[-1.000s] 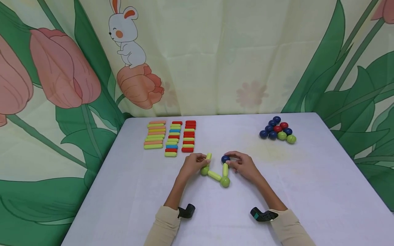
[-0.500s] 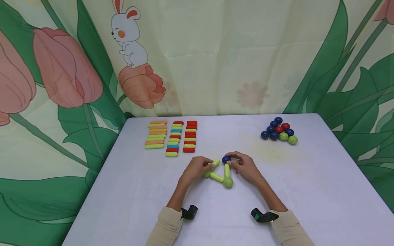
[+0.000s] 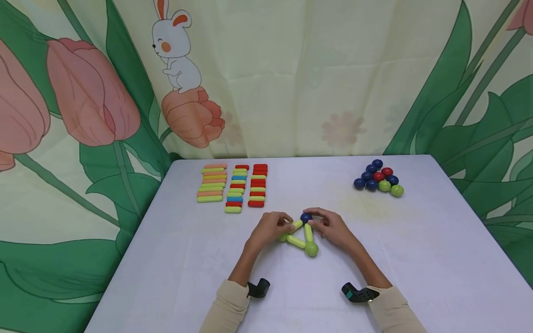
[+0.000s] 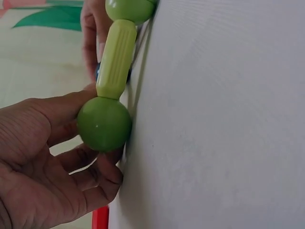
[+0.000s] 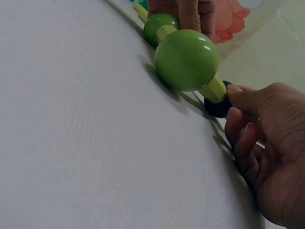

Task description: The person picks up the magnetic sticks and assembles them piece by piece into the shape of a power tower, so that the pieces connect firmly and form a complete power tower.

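Observation:
My left hand (image 3: 270, 227) pinches a yellow-green stick (image 3: 297, 225) whose far end is right at a dark blue ball (image 3: 306, 218). Thumb and fingers of my right hand (image 3: 331, 225) grip that blue ball. A second stick (image 3: 308, 232) runs from the blue ball to a green ball (image 3: 311, 249) nearest the person. From there a third stick (image 3: 296, 241) leads to another green ball (image 4: 104, 125), mostly hidden behind the left hand in the head view. Together the pieces outline a small triangle low over the table.
Three columns of short coloured sticks (image 3: 236, 191) lie at the back left of the white table (image 3: 179, 263). A cluster of blue, red and green balls (image 3: 378, 176) sits at the back right. A printed cloth (image 3: 275, 92) hangs behind the table's far edge.
The left hand has moved right and swung its stick from pointing away to angling toward the blue ball, closing the gap. The right hand keeps its grip on the ball, almost still.

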Motion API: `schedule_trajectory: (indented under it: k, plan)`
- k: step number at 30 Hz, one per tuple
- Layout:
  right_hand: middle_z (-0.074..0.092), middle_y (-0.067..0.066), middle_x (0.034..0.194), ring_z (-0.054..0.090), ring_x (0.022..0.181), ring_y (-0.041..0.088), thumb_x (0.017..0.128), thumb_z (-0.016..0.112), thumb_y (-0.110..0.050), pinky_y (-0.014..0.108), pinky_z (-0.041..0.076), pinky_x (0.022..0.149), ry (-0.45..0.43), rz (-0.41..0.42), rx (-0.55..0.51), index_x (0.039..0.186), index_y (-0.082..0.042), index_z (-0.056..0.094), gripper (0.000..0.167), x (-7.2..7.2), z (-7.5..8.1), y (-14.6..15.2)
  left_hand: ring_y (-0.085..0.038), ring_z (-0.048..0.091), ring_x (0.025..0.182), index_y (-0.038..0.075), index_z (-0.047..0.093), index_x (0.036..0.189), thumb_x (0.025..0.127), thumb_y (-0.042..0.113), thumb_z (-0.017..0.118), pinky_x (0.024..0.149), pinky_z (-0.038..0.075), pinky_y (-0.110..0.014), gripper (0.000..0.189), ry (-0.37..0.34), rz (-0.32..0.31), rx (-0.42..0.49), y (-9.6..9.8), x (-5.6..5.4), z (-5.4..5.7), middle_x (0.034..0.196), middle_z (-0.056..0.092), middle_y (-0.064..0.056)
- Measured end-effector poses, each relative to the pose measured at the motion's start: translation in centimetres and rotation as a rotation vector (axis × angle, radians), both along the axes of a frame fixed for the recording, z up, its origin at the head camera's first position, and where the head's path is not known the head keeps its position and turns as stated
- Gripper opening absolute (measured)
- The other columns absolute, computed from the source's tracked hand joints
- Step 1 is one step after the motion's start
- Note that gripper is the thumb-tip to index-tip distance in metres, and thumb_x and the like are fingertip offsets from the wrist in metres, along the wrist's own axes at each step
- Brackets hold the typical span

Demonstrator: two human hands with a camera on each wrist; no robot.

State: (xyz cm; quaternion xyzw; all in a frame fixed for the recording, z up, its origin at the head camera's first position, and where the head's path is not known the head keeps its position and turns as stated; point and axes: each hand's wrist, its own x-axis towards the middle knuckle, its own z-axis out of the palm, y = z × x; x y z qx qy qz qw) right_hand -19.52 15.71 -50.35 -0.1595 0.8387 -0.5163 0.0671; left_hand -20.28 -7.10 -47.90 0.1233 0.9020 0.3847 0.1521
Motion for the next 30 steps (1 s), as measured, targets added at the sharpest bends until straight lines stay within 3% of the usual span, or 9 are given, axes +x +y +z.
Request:
schedule_trajectory:
  k: [5,7,11,15,20,23,26,30]
  plan:
    - [0.064,0.013,0.114,0.053,0.059,0.016,0.098,0.059,-0.02,0.024,0.046,0.055,0.03,0.167,0.016,0.132,-0.017,0.06,0.034,-0.4,-0.7,1.1,-0.014,0.059,0.089,0.014,0.068,0.119,0.085,0.029,0.077,0.076,0.054,-0.026,0.038,-0.022,-0.104,-0.015,-1.6,0.4,0.5,0.097,0.066,-0.001]
    - [0.06,0.008,0.123,0.054,0.064,0.015,0.098,0.06,-0.02,0.025,0.048,0.058,0.033,0.21,0.028,0.129,-0.018,0.061,0.032,-0.6,-0.8,1.5,-0.014,0.06,0.091,0.014,0.067,0.12,0.083,0.028,0.079,0.077,0.054,-0.026,0.042,-0.019,-0.143,-0.021,-2.4,0.6,0.6,0.1,0.066,-0.001]
    - [0.062,0.007,0.122,0.054,0.067,0.012,0.096,0.063,-0.019,0.024,0.049,0.06,0.019,0.246,0.037,0.125,-0.019,0.062,0.029,-0.8,-1.0,2.0,-0.013,0.061,0.089,0.013,0.067,0.119,0.084,0.025,0.077,0.077,0.054,-0.026,0.038,0.01,-0.135,-0.009,-4.2,0.9,0.4,0.096,0.066,0.0]
    - [0.063,0.008,0.119,0.053,0.068,0.011,0.094,0.066,-0.021,0.024,0.05,0.058,-0.006,0.252,0.029,0.122,-0.018,0.063,0.028,-0.9,-0.9,1.9,-0.013,0.06,0.085,0.012,0.068,0.11,0.088,0.022,0.074,0.075,0.054,-0.025,0.025,0.045,-0.018,-0.001,-6.8,1.2,0.2,0.089,0.065,0.001]
    - [0.063,0.004,0.105,0.051,0.07,0.011,0.09,0.071,-0.024,0.023,0.046,0.059,-0.005,0.181,0.061,0.114,-0.019,0.064,0.025,-0.6,-0.5,1.7,-0.016,0.059,0.081,0.011,0.068,0.097,0.089,0.017,0.072,0.07,0.052,-0.026,0.011,0.138,0.239,-0.009,-10.3,0.8,0.5,0.085,0.063,-0.003]
    - [0.062,0.003,0.099,0.05,0.069,0.011,0.089,0.072,-0.027,0.023,0.045,0.059,0.008,0.144,0.073,0.111,-0.018,0.062,0.026,-0.7,-0.4,1.5,-0.021,0.059,0.087,0.008,0.069,0.102,0.089,0.011,0.071,0.074,0.052,-0.031,0.014,0.211,0.347,-0.052,-12.2,-0.1,0.6,0.091,0.062,-0.008]
    - [0.061,0.002,0.094,0.049,0.067,0.011,0.088,0.073,-0.029,0.023,0.043,0.057,0.026,0.125,0.077,0.11,-0.017,0.061,0.028,-0.8,-0.4,1.4,-0.026,0.06,0.096,0.009,0.068,0.112,0.089,0.006,0.07,0.08,0.053,-0.038,0.024,0.228,0.384,-0.098,-13.4,-0.8,0.6,0.103,0.059,-0.014]
    - [0.06,0.001,0.092,0.047,0.064,0.009,0.087,0.074,-0.03,0.022,0.042,0.055,0.047,0.098,0.082,0.109,-0.016,0.06,0.029,-0.8,-0.7,1.3,-0.03,0.059,0.104,0.011,0.066,0.12,0.09,0.009,0.069,0.086,0.054,-0.042,0.03,0.187,0.379,-0.1,-14.4,-1.2,0.2,0.112,0.055,-0.017]
